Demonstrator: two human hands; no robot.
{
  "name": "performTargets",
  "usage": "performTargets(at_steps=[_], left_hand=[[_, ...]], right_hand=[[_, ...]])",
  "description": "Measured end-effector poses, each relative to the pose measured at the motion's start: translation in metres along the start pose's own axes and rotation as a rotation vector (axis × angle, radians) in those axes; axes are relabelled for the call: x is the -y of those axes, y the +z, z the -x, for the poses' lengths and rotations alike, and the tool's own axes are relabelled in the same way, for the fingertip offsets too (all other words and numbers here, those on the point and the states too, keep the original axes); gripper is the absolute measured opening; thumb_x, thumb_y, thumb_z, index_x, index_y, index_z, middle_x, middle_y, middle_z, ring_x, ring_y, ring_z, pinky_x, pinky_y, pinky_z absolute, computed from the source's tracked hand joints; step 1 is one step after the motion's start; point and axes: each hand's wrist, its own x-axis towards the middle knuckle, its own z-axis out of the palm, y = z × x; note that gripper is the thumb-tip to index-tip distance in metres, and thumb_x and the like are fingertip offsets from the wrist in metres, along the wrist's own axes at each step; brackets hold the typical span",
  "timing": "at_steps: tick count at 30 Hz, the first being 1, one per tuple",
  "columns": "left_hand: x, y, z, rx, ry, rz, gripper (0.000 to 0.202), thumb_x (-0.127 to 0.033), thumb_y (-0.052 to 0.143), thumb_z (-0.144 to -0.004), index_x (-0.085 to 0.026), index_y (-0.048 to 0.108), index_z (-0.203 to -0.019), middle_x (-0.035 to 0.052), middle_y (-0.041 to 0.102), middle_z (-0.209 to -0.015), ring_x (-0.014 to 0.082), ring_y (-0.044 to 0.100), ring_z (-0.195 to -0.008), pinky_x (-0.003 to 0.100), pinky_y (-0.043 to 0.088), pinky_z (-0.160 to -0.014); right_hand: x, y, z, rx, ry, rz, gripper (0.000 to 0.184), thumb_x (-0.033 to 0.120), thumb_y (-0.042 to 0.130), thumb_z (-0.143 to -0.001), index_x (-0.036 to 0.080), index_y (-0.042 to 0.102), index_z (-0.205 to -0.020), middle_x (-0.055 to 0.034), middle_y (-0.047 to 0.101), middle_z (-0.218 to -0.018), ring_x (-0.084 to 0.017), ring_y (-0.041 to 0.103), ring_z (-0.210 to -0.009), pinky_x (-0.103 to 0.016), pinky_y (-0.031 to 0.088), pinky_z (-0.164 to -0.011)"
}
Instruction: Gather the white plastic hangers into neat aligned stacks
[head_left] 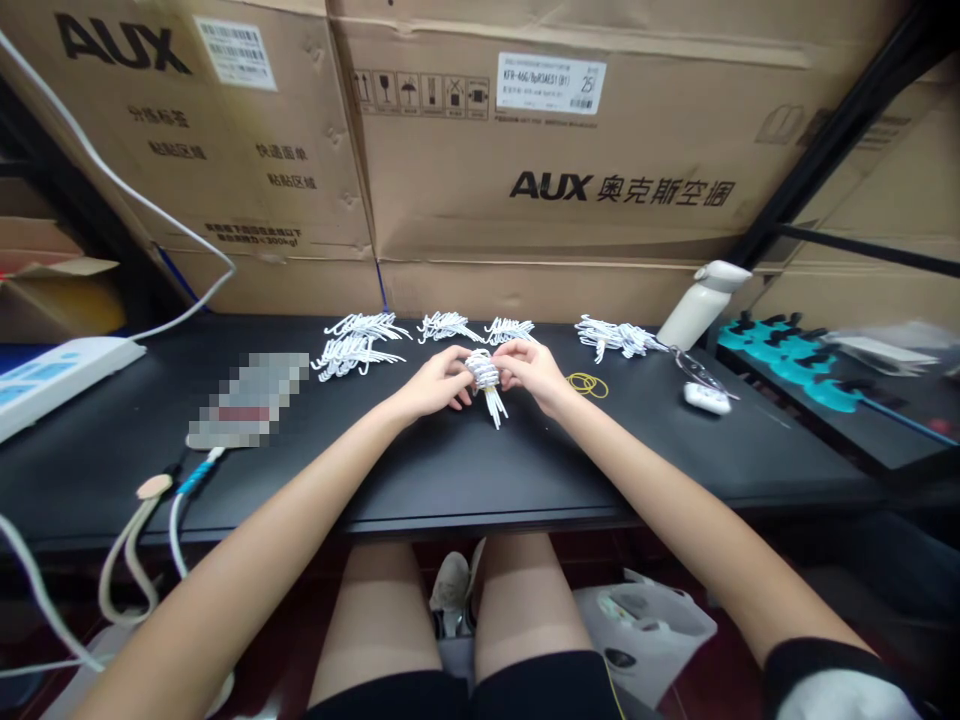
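Both hands meet over the middle of the black table, holding a bundle of thin white hooks between them. My left hand grips its left side with thumb and fingers. On the right side, the fingers of my right hand pinch the upper part. Straight ends of the hooks point down toward the table edge, and a bit of yellow shows around the bundle. Just right of my right hand lie yellow rubber bands. Behind the hands are more piles of white hooks, with another pile of hooks farther right.
Large cardboard boxes wall off the back. A white bottle, a white earphone case and a teal rack stand right. Leftward are a blurred-out phone with cable and a power strip. A plastic bag hangs below.
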Motion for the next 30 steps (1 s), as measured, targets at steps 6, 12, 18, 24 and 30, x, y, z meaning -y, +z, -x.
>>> performTargets(at_steps=[6,12,18,24,30], left_hand=[[0.0002,-0.0006,0.0003,-0.004,-0.016,0.021,0.029,-0.020,0.056,-0.081,-0.018,0.050,-0.109,0.0024,0.065,-0.080,0.0125,0.063,-0.057,0.025,0.052,-0.051],[-0.0016,-0.0009,0.0014,0.000,-0.026,0.019,0.029,-0.019,0.053,-0.082,-0.018,0.049,-0.111,0.0023,0.064,-0.081,0.0117,0.062,-0.059,0.023,0.052,-0.052],[-0.0029,0.0001,0.0012,0.003,-0.018,-0.022,0.030,-0.019,0.051,-0.082,-0.017,0.048,-0.112,0.0025,0.063,-0.082,0.0122,0.062,-0.059,0.024,0.052,-0.052],[-0.0014,0.0000,0.0045,0.009,0.118,-0.260,0.033,-0.023,0.047,-0.082,-0.019,0.048,-0.115,0.0009,0.064,-0.081,0.0129,0.062,-0.059,0.023,0.050,-0.053],[-0.0069,0.0001,0.0097,0.011,0.177,-0.400,0.030,-0.027,0.040,-0.087,-0.019,0.049,-0.115,0.0003,0.065,-0.078,0.0141,0.063,-0.059,0.025,0.050,-0.059]], right_hand=[[-0.0001,-0.0003,-0.0002,-0.005,0.003,-0.003,0.019,0.024,0.074,-0.061,0.017,0.059,-0.069,0.0039,0.057,-0.051,-0.008,0.051,-0.046,-0.020,0.048,-0.046],[-0.0007,-0.0003,-0.0008,-0.005,0.001,-0.009,0.018,0.024,0.073,-0.062,0.017,0.059,-0.069,0.0037,0.058,-0.051,-0.008,0.051,-0.046,-0.020,0.047,-0.046],[-0.0028,-0.0008,-0.0028,0.011,-0.015,0.015,0.018,0.026,0.074,-0.062,0.017,0.059,-0.068,0.0030,0.057,-0.051,-0.010,0.052,-0.047,-0.023,0.048,-0.047],[-0.0070,-0.0015,-0.0038,0.039,-0.199,0.203,0.013,0.029,0.065,-0.070,0.018,0.057,-0.069,0.0021,0.058,-0.058,-0.010,0.051,-0.046,-0.025,0.045,-0.046],[-0.0027,-0.0049,0.0049,0.071,-0.459,0.513,0.010,0.027,0.055,-0.080,0.018,0.057,-0.075,0.0003,0.059,-0.068,-0.012,0.053,-0.056,-0.025,0.044,-0.055]])
